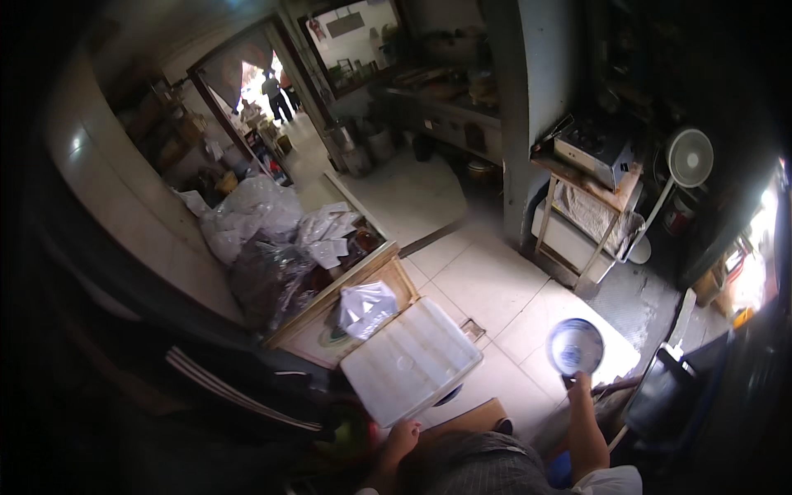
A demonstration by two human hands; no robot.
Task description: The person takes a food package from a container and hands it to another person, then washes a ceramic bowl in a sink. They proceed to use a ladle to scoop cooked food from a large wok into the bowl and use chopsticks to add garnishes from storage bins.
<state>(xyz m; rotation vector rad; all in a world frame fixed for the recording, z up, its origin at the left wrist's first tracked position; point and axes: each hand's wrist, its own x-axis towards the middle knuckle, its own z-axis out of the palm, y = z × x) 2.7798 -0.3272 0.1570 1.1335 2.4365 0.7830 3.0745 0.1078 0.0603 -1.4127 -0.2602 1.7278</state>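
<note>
- Nearest, at the lower edge: the person's left hand (402, 436) hangs low by the body, fingers loosely curled, holding nothing that can be seen.
- The right hand (579, 384) is raised out to the person's right, fingers closed on the lower rim of a bowl (576, 346).
- The bowl sits just above the right hand and well away from the left. It is tipped so its round opening faces the camera.
- The bowl is white with blue patterning around the inside, and it looks empty.
- Between the hands and slightly ahead, a white rectangular lidded bin (410, 360) sits with its long side running from lower left to upper right.
- Beyond it, a wooden crate (388, 272) holds a clear plastic bag (367, 307) and piles of bagged goods.
- Further right, a wooden stand (587, 194) carries a metal appliance beside a white standing fan (689, 158).
- Farthest off, a bright doorway (264, 87) shows a person standing outside.
</note>
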